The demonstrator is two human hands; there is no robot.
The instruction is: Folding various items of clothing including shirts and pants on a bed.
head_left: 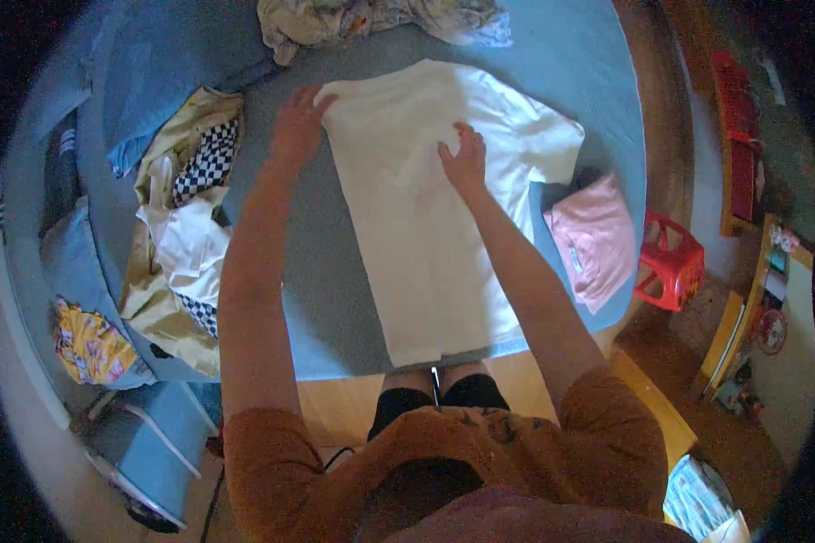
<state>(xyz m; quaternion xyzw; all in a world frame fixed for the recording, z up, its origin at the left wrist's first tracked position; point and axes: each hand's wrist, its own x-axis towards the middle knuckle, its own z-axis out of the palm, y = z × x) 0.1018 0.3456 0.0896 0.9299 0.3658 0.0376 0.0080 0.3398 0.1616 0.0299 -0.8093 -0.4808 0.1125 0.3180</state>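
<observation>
A white T-shirt [407,203] lies spread on the blue-grey bed sheet [326,285], its left side in a straight edge and one short sleeve sticking out at the right. At its upper left corner is my left hand [305,112], fingers on the fabric; whether they pinch it I cannot tell. My right hand [465,153] is over the shirt's upper middle, fingers apart, with nothing held. A folded pink garment [594,241] rests to the right of the shirt.
Left of my arm lie yellow-beige cloth [136,285], a white garment [193,248], checkered fabric [207,156] and a yellow floral garment [95,343]. A crumpled patterned cloth [380,20] lies at the far side. A red plastic stool [676,261] stands right, a blue chair [156,441] lower left.
</observation>
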